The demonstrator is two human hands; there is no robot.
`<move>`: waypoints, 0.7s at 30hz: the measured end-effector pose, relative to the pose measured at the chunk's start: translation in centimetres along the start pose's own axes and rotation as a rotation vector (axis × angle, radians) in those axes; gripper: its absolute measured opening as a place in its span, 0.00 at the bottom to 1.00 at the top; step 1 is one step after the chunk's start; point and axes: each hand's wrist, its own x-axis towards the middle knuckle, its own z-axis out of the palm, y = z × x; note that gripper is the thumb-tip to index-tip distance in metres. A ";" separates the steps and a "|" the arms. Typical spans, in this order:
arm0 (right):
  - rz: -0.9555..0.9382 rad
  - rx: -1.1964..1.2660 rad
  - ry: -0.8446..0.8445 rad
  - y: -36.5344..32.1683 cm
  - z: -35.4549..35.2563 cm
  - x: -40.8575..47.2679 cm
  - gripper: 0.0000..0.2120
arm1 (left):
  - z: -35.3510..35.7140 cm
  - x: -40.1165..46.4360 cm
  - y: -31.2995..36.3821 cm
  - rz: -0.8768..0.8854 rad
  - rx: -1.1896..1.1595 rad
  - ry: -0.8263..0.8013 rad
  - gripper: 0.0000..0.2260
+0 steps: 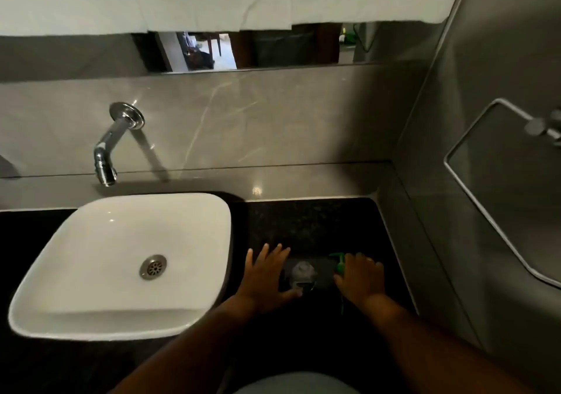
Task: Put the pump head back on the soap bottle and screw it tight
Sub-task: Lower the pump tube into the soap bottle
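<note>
The sink [121,260] sits on the bench [318,223] in the left half of the frame, with the faucet [112,147] on the wall above it at upper left. Right of the sink, at lower centre, the soap bottle [302,275] stands on the bench between the hands: left hand [267,275] beside its left, right hand [359,278] at its right, over the pump head [339,261]. A wall rail [491,199] occupies the right edge.

We saw the soap bottle [302,275], clear and greyish, standing upright on the dark surface [306,223] with its neck open and no pump fitted. The green pump head [339,262] lay just to its right on the same surface, nozzle pointing left, its lower part hidden from us.
</note>
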 end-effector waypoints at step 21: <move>-0.049 1.227 0.157 -3.4 -8.4 6.3 0.06 | 0.3 2.0 -1.0 -0.136 -0.431 -0.139 0.30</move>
